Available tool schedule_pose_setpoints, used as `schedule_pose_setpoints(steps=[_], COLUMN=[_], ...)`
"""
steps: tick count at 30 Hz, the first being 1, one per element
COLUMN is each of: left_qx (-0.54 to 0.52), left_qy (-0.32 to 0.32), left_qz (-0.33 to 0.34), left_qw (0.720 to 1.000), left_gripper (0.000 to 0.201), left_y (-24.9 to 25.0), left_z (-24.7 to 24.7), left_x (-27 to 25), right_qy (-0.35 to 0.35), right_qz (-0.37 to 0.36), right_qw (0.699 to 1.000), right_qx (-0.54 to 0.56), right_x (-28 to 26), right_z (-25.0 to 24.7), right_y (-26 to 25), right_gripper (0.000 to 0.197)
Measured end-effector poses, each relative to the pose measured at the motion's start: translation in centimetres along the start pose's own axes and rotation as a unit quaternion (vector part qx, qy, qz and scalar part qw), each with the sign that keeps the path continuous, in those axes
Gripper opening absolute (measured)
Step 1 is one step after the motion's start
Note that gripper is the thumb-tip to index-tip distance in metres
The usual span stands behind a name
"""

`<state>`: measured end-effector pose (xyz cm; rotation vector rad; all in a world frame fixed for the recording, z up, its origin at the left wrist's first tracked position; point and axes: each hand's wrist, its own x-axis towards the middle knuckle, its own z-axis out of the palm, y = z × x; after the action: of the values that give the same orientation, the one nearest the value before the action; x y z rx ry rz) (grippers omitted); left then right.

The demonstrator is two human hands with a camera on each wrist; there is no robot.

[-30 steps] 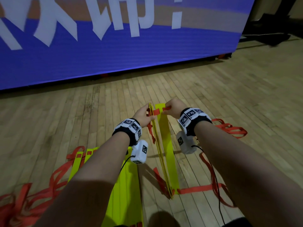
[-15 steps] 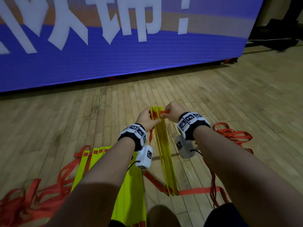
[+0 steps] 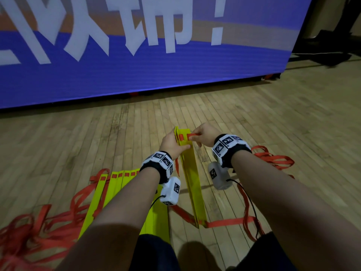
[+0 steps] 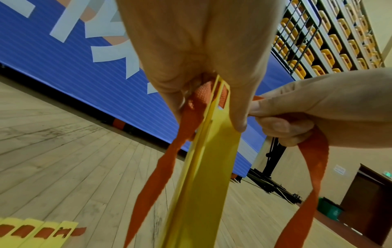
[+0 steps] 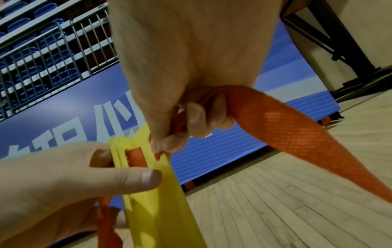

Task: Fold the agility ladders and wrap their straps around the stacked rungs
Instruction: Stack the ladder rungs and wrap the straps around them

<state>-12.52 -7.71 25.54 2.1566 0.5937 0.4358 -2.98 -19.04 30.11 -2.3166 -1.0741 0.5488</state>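
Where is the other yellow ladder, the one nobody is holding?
In the head view, the other yellow ladder lies flat on the wooden floor, lower left beneath the left forearm, beside tangled orange straps.

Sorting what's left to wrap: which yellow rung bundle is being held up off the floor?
The narrow stack of rungs between both hands, its top pinched by the left hand; the other bundle lies fanned flat on the floor.

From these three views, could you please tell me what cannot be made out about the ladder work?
- Head view: forearms hide part of the flat rungs; strap pile cut by the frame edge.
- Left wrist view: left hand hides its grip on the stacked rungs.
- Right wrist view: right hand hides the strap end.
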Motion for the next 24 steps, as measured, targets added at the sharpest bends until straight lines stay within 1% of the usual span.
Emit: schedule_pose_setpoints(steps=[3, 6, 9, 13, 16, 18, 19, 24], left_qx=[-0.017, -0.056, -0.086, -0.107, -0.123, -0.165, -0.179, -0.178], left_qy=[-0.003, -0.014, -0.036, -0.060, -0.118, -0.157, -0.164, -0.149], left_qz=[-0.014, -0.016, -0.021, -0.032, -0.028, -0.036, -0.038, -0.034], left_qw=[1.000, 0.998, 0.995, 0.992, 0.985, 0.973, 0.969, 0.972], left_gripper=[0.036, 0.046, 0.047, 0.030, 0.017, 0.018, 0.020, 0.021], left_y=[-0.3, -0.1, -0.3, -0.7, -0.3, -0.1, 0.0, 0.3], left_z=[-0.1, -0.2, -0.1, 0.1, -0.3, -0.3, -0.2, 0.6], left_x=[-0.3, -0.8, -1.3, -1.7, -2.2, -2.4, -2.6, -2.5], right_qy=[0.019, 0.020, 0.022, 0.037, 0.066, 0.081, 0.083, 0.061], right_qz=[-0.014, -0.024, -0.035, -0.027, -0.018, -0.017, -0.018, -0.021], right_qw=[0.999, 0.998, 0.998, 0.997, 0.994, 0.991, 0.990, 0.992], right_qx=[0.022, 0.058, 0.057, 0.059, 0.091, 0.106, 0.111, 0.109], right_x=[-0.5, -1.0, -1.1, -1.0, -0.8, -0.8, -0.8, -1.3], right_z=[0.4, 0.7, 0.9, 1.5, 2.1, 2.4, 2.4, 1.6], right_y=[0.4, 0.9, 1.0, 1.1, 1.3, 1.5, 1.6, 2.1], right_gripper=[0.035, 0.036, 0.036, 0.033, 0.016, 0.013, 0.013, 0.014])
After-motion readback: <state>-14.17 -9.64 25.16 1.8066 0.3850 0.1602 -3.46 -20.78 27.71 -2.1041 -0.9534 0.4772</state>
